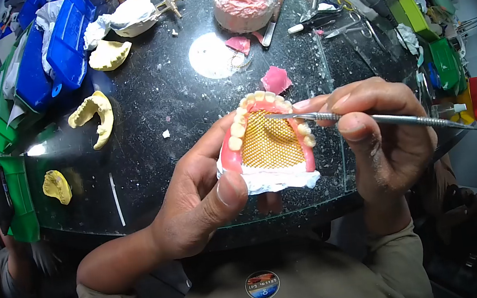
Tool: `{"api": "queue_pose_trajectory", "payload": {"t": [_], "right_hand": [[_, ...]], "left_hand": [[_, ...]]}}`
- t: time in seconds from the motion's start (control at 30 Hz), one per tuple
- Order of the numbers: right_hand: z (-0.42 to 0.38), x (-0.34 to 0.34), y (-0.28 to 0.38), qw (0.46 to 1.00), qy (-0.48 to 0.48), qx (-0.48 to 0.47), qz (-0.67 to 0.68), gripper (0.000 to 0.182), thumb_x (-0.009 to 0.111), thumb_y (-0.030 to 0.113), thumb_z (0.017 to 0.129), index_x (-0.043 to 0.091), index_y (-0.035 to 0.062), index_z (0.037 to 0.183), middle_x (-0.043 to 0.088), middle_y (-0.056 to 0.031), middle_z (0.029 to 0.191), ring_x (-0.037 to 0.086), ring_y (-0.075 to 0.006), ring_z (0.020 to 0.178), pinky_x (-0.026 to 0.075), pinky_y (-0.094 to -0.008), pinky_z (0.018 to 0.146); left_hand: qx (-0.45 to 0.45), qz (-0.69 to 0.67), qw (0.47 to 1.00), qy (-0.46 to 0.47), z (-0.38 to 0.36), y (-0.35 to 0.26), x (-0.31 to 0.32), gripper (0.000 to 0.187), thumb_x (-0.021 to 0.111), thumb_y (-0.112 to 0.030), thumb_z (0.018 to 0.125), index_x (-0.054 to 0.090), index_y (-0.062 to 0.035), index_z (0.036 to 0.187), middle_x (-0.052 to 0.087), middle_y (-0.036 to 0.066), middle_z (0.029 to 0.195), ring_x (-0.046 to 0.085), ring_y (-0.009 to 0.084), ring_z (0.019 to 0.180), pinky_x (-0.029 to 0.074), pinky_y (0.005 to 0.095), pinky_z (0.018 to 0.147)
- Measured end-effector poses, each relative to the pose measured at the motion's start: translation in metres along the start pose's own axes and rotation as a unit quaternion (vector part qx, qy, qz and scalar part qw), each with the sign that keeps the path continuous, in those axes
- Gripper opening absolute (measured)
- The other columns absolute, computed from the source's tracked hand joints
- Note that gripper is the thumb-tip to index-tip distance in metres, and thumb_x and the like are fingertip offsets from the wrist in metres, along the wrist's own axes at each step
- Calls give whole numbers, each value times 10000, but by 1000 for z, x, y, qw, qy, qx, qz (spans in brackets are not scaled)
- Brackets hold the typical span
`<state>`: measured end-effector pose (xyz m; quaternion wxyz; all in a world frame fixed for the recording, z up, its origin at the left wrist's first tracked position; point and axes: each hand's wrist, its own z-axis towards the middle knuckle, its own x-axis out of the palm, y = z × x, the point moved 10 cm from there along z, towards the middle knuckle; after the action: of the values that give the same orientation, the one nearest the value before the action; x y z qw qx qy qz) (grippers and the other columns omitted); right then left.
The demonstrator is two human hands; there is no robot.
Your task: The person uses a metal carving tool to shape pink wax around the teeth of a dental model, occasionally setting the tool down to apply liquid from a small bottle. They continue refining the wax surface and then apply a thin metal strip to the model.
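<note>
My left hand [204, 186] grips a denture model [231, 161] by its left side, thumb at the white plaster base [279, 181]. Pink wax and a row of cream teeth run around its arch. A gold mesh [268, 142] covers the palate. In my right hand [384, 136] is a thin metal wax carver [391, 119], pinched like a pen. Its slim tip lies over the upper part of the mesh, just inside the teeth, and the other end points out to the right. My right fingertips are close beside the model's right edge.
A pink wax piece [276, 79] lies just beyond the model. Farther back stand a round flask of pink material [244, 6] and a knife [276, 12]. Yellow plaster casts [103, 120] and blue bins [65, 42] are at left. Scissors [349, 27] and tools crowd the right.
</note>
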<state>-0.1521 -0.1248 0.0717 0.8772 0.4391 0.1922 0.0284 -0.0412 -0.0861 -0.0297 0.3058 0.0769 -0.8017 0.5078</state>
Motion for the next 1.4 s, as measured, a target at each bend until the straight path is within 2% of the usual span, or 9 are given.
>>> {"api": "queue_pose_trajectory", "payload": {"t": [0.27, 1.4], "right_hand": [[1, 2, 5, 999, 10, -17, -27, 238, 606, 185, 845, 517, -34, 869, 587, -161, 761, 635, -261, 732, 539, -365, 671], [0, 3, 4, 1000, -6, -4, -20, 230, 615, 187, 834, 534, -28, 856, 589, -151, 749, 642, -279, 731, 538, -374, 659]], "left_hand": [[-11, -7, 1000, -5, 0, 0, 1, 1141, 613, -747, 558, 216, -36, 1358, 476, 93, 1190, 551, 166, 984, 531, 290, 632], [3, -15, 1000, 0, -2, -2, 1, 1161, 636, -718, 564, 192, 1, 1361, 474, 113, 1208, 545, 175, 1016, 529, 287, 645]]}}
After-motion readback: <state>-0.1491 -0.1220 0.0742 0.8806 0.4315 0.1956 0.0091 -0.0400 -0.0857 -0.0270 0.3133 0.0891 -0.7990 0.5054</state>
